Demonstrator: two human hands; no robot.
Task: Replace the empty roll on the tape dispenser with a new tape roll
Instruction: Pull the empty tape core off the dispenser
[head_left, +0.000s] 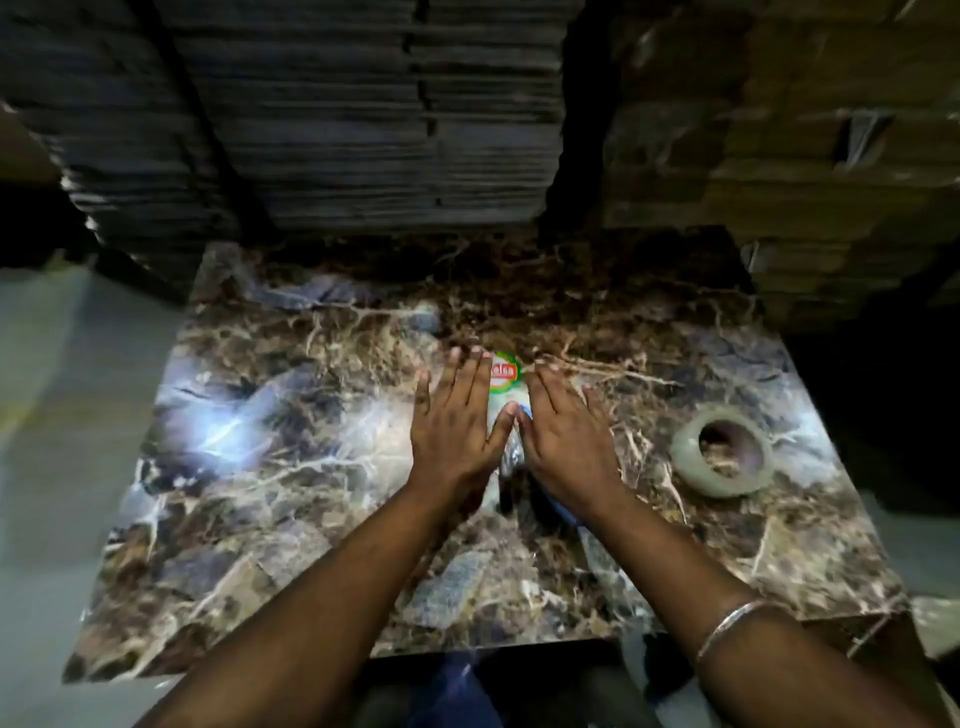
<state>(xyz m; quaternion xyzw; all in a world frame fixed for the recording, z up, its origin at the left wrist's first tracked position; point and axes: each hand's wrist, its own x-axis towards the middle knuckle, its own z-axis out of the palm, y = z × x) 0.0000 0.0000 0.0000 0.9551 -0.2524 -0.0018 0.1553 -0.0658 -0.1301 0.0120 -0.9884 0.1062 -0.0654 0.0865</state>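
**Swap barely begun — new roll waits on the table**

Head view: both hands hover flat, palms down, over the middle of the marble-patterned table (291, 519). The left hand (457, 415) and the right hand (563, 431) lie side by side, thumbs nearly meeting, fingers stretched out straight and only slightly spread; neither one is closed around anything. Between and under them sits the tape dispenser (506, 452) — mostly hidden, so only a blue edge, a shiny clear part and a round green-and-red label (504, 371) at its far end show. Whether an empty core is mounted on it cannot be told from here.

The new tape roll (722, 452), a pale ring with a dark hollow centre, lies flat on the table well off to the right of the right hand, untouched. A metal bangle (737, 623) circles the right forearm. Stacks of flattened cardboard (363, 130) rise behind the table.

My judgement: almost everything is left to do. The old core looks not yet removed, and the fresh roll has still to be picked up, seated and threaded.
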